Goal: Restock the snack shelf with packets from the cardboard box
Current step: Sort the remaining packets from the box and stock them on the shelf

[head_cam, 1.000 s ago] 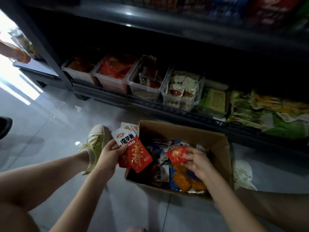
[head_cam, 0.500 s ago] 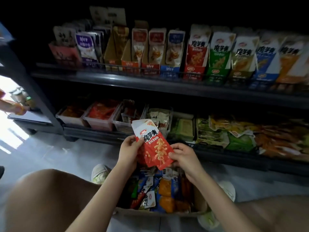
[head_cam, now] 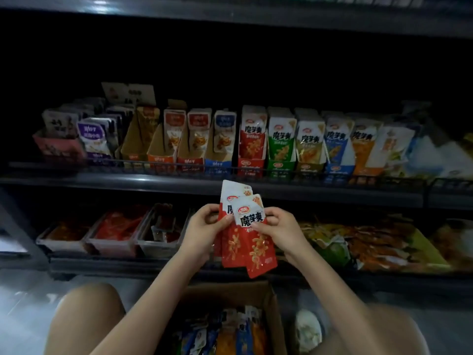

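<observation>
I hold a small stack of red-and-white snack packets [head_cam: 247, 234] upright in front of the shelf. My left hand [head_cam: 204, 228] grips the stack's left edge. My right hand [head_cam: 280, 226] pinches the front packet at its right side. Just above them, on the middle shelf [head_cam: 179, 181], stands a red display carton [head_cam: 252, 144] of the same packets in a row of coloured cartons. The open cardboard box [head_cam: 271, 303] sits on the floor between my knees, with several mixed packets inside.
The lower shelf carries clear bins [head_cam: 115, 234] of red packets on the left and loose green and yellow bags [head_cam: 358, 242] on the right. A wire rail [head_cam: 153, 166] runs along the middle shelf's front. A shoe [head_cam: 308, 331] is beside the box.
My right hand carried a red packet from the box up to the ones in my left hand. Both hands rose with the stack toward the middle shelf, and my view tilted upward.
</observation>
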Motion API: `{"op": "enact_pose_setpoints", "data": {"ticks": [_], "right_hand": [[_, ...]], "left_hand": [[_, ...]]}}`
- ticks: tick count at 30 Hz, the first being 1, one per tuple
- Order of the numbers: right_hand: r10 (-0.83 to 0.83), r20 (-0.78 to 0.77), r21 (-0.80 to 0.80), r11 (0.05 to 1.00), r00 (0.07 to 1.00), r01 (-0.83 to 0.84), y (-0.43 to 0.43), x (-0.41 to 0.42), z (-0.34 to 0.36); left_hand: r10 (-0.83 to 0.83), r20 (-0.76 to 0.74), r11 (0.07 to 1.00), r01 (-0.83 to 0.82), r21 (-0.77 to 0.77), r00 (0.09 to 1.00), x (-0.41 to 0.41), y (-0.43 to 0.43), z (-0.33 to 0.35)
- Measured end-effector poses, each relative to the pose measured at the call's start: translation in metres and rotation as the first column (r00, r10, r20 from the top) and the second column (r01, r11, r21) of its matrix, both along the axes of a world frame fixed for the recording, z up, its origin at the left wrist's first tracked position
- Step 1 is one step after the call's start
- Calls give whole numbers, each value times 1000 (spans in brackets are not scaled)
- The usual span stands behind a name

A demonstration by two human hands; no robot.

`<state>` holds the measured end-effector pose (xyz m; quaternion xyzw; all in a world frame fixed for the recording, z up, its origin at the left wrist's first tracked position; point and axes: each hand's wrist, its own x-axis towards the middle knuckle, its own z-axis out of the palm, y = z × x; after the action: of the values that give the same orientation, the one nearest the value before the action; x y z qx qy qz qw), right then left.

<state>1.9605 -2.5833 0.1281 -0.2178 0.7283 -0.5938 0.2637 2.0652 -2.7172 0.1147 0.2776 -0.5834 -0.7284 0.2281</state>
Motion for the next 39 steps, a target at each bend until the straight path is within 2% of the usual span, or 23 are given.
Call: {"op": "enact_pose_setpoints", "data": {"ticks": [3,7,9,12,15,18,22,24,26,29,31,36,39], "right_hand": [[-177,-56,-7,984,983,177,18,-25,17],[-337,-55,-242,918,940,315,24,-56,49],[-350,-89,-357,885,932,299,12,-71,69],[-346,-248,-448,869,905,210,-22,-94,96],[-365,-273,-528,830,890,178,-65,-115,114],[-347,-334,-452,875,876,174,-100,-132,111],[-225,-481,-117,974,847,192,-118,-147,89],[-169,-559,-38,983,812,179,-119,-152,86],[-101,-663,44,984,742,173,-118,-155,86],[55,-840,215,947,540,237,-115,-161,91],[123,-885,272,920,448,283,-116,-166,95],[31,-955,133,932,293,336,-131,-183,100],[83,-988,126,917,126,379,-138,-190,96]], "left_hand": [[25,-3,999,-25,-39,1000,-18,-7,13],[73,-49,997,-75,-35,996,-34,-26,36],[112,-69,993,-113,-17,991,-41,-39,45],[170,-97,985,-172,-11,981,-51,-59,57],[223,-98,973,-227,-30,970,-62,-78,65],[254,-87,965,-258,-39,963,-72,-94,70],[267,-87,959,-274,-74,960,-81,-110,75],[266,-79,958,-272,-92,961,-85,-118,75],[262,-67,959,-268,-93,963,-87,-123,73],[252,-63,963,-257,-87,966,-89,-129,71],[251,-65,964,-256,-77,966,-89,-132,69],[267,-77,962,-271,-44,961,-93,-135,68],[261,-90,962,-266,-52,961,-97,-132,69]]}}
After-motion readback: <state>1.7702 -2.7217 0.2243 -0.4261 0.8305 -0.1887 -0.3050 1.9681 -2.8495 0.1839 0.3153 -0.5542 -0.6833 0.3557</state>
